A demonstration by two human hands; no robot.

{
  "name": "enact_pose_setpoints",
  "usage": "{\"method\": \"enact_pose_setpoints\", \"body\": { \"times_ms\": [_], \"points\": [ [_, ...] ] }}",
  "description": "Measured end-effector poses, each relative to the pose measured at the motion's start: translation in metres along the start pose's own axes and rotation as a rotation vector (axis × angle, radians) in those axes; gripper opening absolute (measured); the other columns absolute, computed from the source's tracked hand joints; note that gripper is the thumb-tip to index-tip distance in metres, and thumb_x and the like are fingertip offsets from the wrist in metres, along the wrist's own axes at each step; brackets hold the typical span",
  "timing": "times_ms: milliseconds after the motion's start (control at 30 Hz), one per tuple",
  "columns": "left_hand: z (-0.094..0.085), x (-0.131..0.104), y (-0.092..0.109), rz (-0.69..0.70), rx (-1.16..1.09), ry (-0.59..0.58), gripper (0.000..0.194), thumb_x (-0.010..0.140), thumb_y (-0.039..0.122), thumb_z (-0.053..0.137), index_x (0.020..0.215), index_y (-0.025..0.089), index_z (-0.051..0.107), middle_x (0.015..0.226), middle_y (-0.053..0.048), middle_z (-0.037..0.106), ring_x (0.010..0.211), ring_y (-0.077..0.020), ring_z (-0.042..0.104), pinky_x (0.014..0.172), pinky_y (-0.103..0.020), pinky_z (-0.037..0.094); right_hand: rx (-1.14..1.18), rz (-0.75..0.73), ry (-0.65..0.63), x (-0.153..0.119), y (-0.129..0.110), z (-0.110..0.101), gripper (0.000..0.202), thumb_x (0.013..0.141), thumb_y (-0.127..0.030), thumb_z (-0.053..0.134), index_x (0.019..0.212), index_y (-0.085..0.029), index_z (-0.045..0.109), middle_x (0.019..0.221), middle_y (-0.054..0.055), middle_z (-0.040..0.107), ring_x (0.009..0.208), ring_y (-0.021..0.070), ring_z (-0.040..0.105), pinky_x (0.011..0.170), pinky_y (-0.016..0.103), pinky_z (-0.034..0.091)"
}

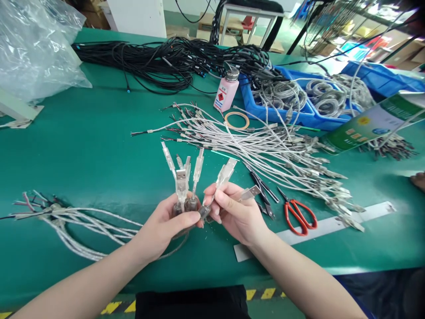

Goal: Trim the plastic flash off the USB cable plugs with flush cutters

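My left hand [177,218] is closed around several USB cables [181,184], their clear plugs pointing up and away from me. White cable lengths [99,217] run from this bunch to stripped, coloured wire ends on the left. Close beside it, my right hand [237,210] pinches a USB cable with a clear plug [226,172], and another plug [249,193] sticks out past its fingers. The two hands nearly meet at the dark cable collars. Right of my right hand lie red-handled scissors [300,216] and a steel ruler [375,213].
A pile of white USB cables [252,148] covers the middle right. Behind it stand a pink bottle [226,91], a tape ring [236,120] and blue bins [262,106] of coiled cables. Black cables [149,62] lie at the back. Another person's hand [418,180] shows at the right edge.
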State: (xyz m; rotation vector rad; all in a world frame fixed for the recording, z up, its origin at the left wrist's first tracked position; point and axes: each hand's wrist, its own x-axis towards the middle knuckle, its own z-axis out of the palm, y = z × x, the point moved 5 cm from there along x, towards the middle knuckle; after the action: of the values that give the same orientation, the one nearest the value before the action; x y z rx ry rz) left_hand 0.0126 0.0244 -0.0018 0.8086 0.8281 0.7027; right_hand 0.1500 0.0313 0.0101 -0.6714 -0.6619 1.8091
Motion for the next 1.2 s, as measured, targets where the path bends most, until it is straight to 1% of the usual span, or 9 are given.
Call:
{"method": "enact_pose_setpoints", "body": {
  "times_ms": [133, 267, 367, 500, 700, 867, 967, 1100, 1200],
  "points": [
    [0.0002, 0.0013, 0.0015, 0.022, -0.045, 0.005, 0.015, 0.079, 0.03, 0.078, 0.089, 0.021, 0.071, 0.084, 0.001, 0.069, 0.081, -0.0147, 0.06, 0.078, -0.025, 0.047, 0.006, -0.005, 0.019, -0.001, -0.0002, 0.0013, 0.013, 0.08, -0.028, 0.08, 0.079, -0.017, 0.073, 0.075, 0.002, 0.071, 0.052, 0.0054, 0.053, 0.045, 0.016, 0.039],
    [-0.0029, 0.0021, 0.0032, 0.032, -0.013, 0.054, 0.015, 0.077, 0.03, 0.08, 0.087, 0.02, 0.074, 0.081, 0.001, 0.069, 0.079, -0.0143, 0.06, 0.078, -0.025, 0.047, -0.009, -0.024, 0.058, -0.0011, -0.0001, -0.0009, 0.02, 0.076, -0.03, 0.083, 0.076, -0.016, 0.068, 0.072, 0.001, 0.07, 0.05, 0.0051, 0.052, 0.044, 0.017, 0.038],
    [-0.0032, 0.0022, 0.0034, 0.029, -0.008, 0.047, 0.015, 0.077, 0.03, 0.079, 0.086, 0.02, 0.075, 0.083, 0.0, 0.07, 0.081, -0.0159, 0.06, 0.079, -0.026, 0.047, -0.023, -0.025, 0.08, -0.0017, 0.0009, -0.003, 0.024, 0.075, -0.031, 0.084, 0.076, -0.016, 0.065, 0.07, 0.001, 0.07, 0.048, 0.0055, 0.051, 0.044, 0.017, 0.037],
    [-0.0039, 0.0018, 0.0025, 0.023, -0.007, 0.037, 0.016, 0.076, 0.03, 0.079, 0.087, 0.019, 0.075, 0.084, -0.002, 0.071, 0.083, -0.0179, 0.061, 0.08, -0.028, 0.046, -0.043, -0.028, 0.081, -0.0028, 0.0021, -0.0038, 0.025, 0.076, -0.032, 0.083, 0.077, -0.017, 0.063, 0.07, 0.0, 0.07, 0.047, 0.0052, 0.051, 0.044, 0.017, 0.036],
    [-0.0063, 0.0019, 0.0013, 0.017, 0.029, 0.048, 0.021, 0.074, 0.033, 0.081, 0.089, 0.02, 0.077, 0.081, -0.001, 0.069, 0.077, -0.0164, 0.059, 0.077, -0.028, 0.046, -0.071, -0.046, 0.077, -0.0042, 0.0019, -0.0028, 0.026, 0.077, -0.032, 0.082, 0.076, -0.018, 0.06, 0.069, -0.001, 0.07, 0.047, 0.0053, 0.049, 0.045, 0.018, 0.035],
    [-0.0064, 0.0015, 0.0, 0.01, 0.042, 0.024, 0.027, 0.075, 0.037, 0.081, 0.095, 0.02, 0.077, 0.086, -0.003, 0.071, 0.082, -0.0186, 0.062, 0.079, -0.029, 0.047, -0.085, -0.056, 0.076, -0.005, 0.0005, -0.0013, 0.028, 0.077, -0.032, 0.082, 0.075, -0.018, 0.058, 0.068, -0.001, 0.069, 0.048, 0.0061, 0.048, 0.045, 0.019, 0.032],
    [-0.0071, 0.0018, -0.0009, -0.005, 0.034, 0.047, 0.031, 0.073, 0.038, 0.083, 0.095, 0.019, 0.074, 0.084, -0.003, 0.069, 0.079, -0.0173, 0.06, 0.075, -0.028, 0.046, -0.093, -0.056, 0.08, -0.0052, 0.0, -0.0017, 0.03, 0.076, -0.032, 0.083, 0.074, -0.019, 0.056, 0.067, -0.002, 0.066, 0.051, 0.0068, 0.048, 0.047, 0.02, 0.033],
    [-0.0071, 0.0028, 0.0021, 0.015, 0.014, 0.106, 0.033, 0.068, 0.037, 0.087, 0.087, 0.019, 0.067, 0.073, 0.002, 0.06, 0.07, -0.0126, 0.055, 0.066, -0.023, 0.043, -0.131, -0.056, 0.099, -0.0053, -0.001, -0.0045, 0.031, 0.075, -0.034, 0.083, 0.074, -0.018, 0.055, 0.068, -0.003, 0.062, 0.055, 0.0079, 0.048, 0.052, 0.021, 0.036],
    [-0.0054, 0.003, 0.0045, 0.013, -0.006, 0.118, 0.034, 0.065, 0.035, 0.089, 0.084, 0.017, 0.067, 0.071, 0.002, 0.06, 0.066, -0.0108, 0.052, 0.062, -0.021, 0.042, -0.175, -0.038, 0.094, -0.0057, -0.0023, -0.0049, 0.03, 0.078, -0.035, 0.08, 0.075, -0.018, 0.057, 0.07, -0.001, 0.062, 0.062, 0.0098, 0.052, 0.059, 0.023, 0.041]
  ]
}}
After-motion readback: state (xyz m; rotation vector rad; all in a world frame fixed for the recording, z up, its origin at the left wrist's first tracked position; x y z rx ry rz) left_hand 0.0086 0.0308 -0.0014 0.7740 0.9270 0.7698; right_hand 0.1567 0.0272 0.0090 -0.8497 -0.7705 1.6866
